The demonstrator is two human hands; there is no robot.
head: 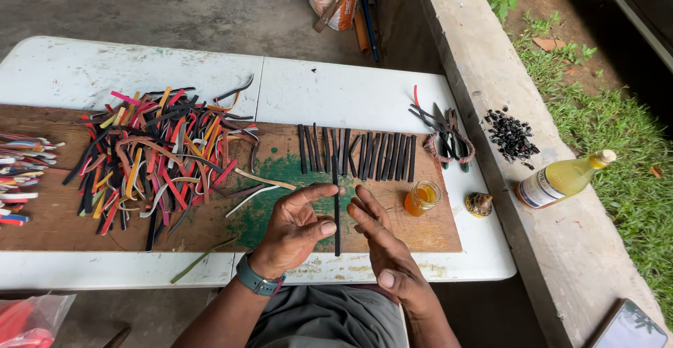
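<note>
The person's left hand and right hand face each other over a wooden board, and a long black strip stands between them, lying flat on the board and pointing away from the body. The left hand's fingers are loosely curled, with the thumb tip close to the strip; whether it touches cannot be told. The right hand is flat and open, palm turned toward the strip, holding nothing.

The likeliest trouble is a nudge. The strip is thin and light, and a brush from either palm could roll it sideways or skew it out of line with the row of black strips laid side by side just beyond it. A small open jar of amber liquid stands near the right hand; a careless sweep of that wrist could tip it and wet the board and the strips. The loose heap of coloured strips to the left could slide or tangle if the left forearm dragged across it.

The strips look like flat, flexible cut lengths, perhaps rubber or leather, matte, in red, orange, brown, grey and black; several curl at the ends. The board is worn bare wood with a green paint stain, resting on a scuffed white plastic tabletop. Pliers lie at the board's far right. On the rough concrete ledge beside it sit a pile of small black bits and a lying bottle of yellow liquid.
</note>
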